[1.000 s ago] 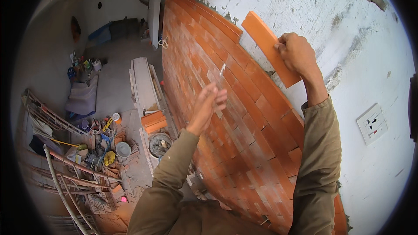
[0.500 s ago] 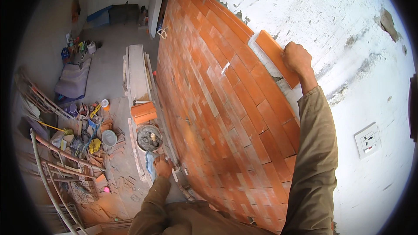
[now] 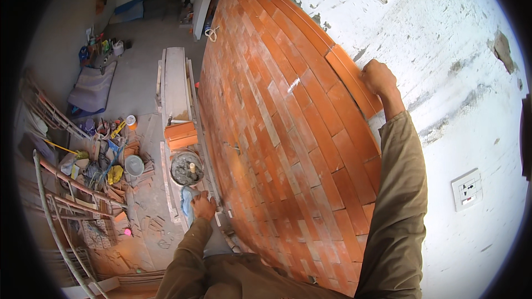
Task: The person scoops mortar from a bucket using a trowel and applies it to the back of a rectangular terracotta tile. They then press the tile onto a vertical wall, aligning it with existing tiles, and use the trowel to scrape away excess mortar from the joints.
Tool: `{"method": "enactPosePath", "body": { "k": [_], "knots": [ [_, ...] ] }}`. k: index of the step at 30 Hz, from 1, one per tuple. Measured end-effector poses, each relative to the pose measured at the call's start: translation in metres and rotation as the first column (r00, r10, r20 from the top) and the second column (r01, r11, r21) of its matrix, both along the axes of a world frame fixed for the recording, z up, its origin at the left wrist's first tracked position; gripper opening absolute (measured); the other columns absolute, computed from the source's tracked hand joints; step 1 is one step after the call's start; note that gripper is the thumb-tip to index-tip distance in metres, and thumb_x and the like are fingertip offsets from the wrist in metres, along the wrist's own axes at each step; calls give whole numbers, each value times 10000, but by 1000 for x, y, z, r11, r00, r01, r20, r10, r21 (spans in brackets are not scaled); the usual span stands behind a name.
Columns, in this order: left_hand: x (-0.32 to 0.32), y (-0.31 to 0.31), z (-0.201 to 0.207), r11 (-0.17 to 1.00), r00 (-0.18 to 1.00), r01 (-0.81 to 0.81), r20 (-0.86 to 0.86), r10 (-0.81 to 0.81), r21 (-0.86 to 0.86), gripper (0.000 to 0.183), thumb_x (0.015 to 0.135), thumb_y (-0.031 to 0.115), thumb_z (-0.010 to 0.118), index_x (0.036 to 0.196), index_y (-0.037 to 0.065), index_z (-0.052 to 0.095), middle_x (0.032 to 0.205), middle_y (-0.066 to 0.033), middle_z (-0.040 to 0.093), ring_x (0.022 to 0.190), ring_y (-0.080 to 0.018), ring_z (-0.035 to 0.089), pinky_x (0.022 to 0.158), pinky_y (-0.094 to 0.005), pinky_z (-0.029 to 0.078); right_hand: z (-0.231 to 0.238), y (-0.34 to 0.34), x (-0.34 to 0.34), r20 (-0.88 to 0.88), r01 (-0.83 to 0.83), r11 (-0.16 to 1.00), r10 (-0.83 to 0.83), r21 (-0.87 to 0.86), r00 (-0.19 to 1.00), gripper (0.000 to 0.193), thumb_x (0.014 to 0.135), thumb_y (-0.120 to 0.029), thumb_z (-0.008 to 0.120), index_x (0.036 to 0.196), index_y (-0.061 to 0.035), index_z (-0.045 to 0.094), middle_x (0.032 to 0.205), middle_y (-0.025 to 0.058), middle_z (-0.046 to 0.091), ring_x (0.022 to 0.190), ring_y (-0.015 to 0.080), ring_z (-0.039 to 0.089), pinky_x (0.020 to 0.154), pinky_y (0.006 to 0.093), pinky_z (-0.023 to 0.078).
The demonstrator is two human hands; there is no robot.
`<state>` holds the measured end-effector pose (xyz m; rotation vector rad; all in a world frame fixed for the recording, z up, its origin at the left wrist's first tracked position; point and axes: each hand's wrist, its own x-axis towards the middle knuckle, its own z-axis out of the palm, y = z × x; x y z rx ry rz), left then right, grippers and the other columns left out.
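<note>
A long orange brick tile is in my right hand, whose fingers are closed on its upper edge. The tile lies along the top course of the orange tiled wall, end to end with the tile above left. Lower down, my left hand has its fingers curled at the edge of a light blue cloth. Just beyond the cloth, a round tub of grey mortar has a tool's pale handle sticking out. A short stack of orange tiles sits past the tub.
A long plank runs away beside the wall. White plaster with a socket plate borders the tiles. At left are bent poles, a grey bucket, broken tile pieces and a rolled-out mat.
The tile in my right hand has gone from standing off the wall, with a gap behind it, to lying in line with the top course. My left hand stays by the cloth.
</note>
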<state>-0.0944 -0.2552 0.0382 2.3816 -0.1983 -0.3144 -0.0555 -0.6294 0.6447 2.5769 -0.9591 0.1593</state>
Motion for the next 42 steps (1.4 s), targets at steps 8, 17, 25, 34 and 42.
{"method": "enactPosePath", "body": {
  "k": [8, 17, 25, 34, 42],
  "knots": [
    [0, 6, 1, 1000, 1000, 7, -13, -7, 8, 373, 868, 270, 668, 1183, 71, 648, 1098, -130, 701, 1147, -327, 582, 1039, -505, 339, -7, 1, 7, -21, -3, 1000, 2, -13, 1000, 282, 904, -215, 625, 1078, -2, 692, 1112, 194, 716, 1060, 351, 684, 876, 450, 556],
    [-1, 8, 2, 1000, 1000, 16, -1, -16, 11, 391, 867, 267, 653, 1212, 84, 645, 1135, -135, 694, 1173, -329, 565, 1049, -503, 331, -7, 1, 9, 4, -18, 1000, 18, -1, 1000, 273, 900, -241, 661, 1038, -11, 705, 1073, 203, 722, 1039, 359, 689, 855, 457, 559],
    [-2, 9, 9, 1000, 1000, 6, 7, -6, 3, 381, 868, 265, 658, 1214, 106, 650, 1036, -94, 693, 1131, -315, 577, 1035, -506, 341, -6, -2, 9, 6, -18, 1000, 18, 1, 1000, 297, 889, -257, 663, 1054, -13, 700, 1088, 199, 720, 1044, 361, 686, 869, 459, 554],
    [-2, 8, -1, 1000, 998, -8, 70, 7, 20, 362, 866, 269, 672, 1191, 108, 661, 1087, -109, 692, 1139, -327, 575, 1024, -512, 352, -4, 3, 9, 19, -5, 1000, 5, 17, 1000, 297, 883, -240, 639, 1055, -4, 696, 1092, 206, 717, 1050, 366, 684, 877, 464, 549],
    [-4, 13, -3, 1000, 998, -19, 66, 18, 12, 344, 866, 277, 671, 1160, 97, 667, 1134, -151, 688, 1143, -349, 575, 1014, -529, 357, -4, 4, 12, -29, 1, 1000, -1, 9, 1000, 283, 892, -235, 643, 1049, -7, 700, 1087, 196, 721, 1044, 356, 689, 871, 461, 550]
  ]
}}
